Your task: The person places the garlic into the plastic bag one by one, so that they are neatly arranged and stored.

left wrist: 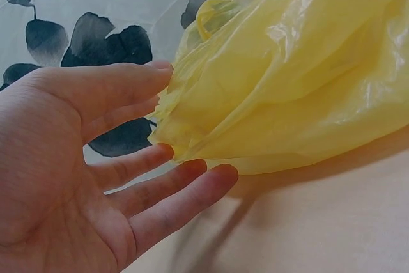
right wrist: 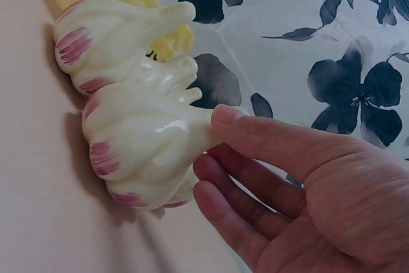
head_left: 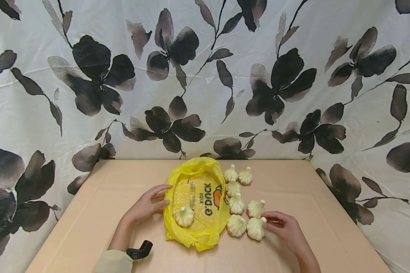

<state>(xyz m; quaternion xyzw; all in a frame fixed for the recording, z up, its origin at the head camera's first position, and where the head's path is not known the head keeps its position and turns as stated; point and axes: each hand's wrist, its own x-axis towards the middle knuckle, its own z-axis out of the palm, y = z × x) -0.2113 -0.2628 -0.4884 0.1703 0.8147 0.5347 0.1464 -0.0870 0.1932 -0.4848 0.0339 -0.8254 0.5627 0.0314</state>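
Table point(head_left: 126, 176) under both hands. Yellow bag point(head_left: 191, 239) sits right of my left hand point(head_left: 145, 204), which pinches its rim; print reads "DUCK", "KIDS", first character unclear. My right hand point(head_left: 284, 230) pinches one garlic point(head_left: 255, 229) by the stem. Six more garlics point(head_left: 237, 204) left and beyond it, another point(head_left: 184, 217) inside the bag.

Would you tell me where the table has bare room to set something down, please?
Bare table lies left of the left hand, out to the left edge, and right of the right hand. It is crowded between the yellow bag and right hand, where garlic bulbs cluster.
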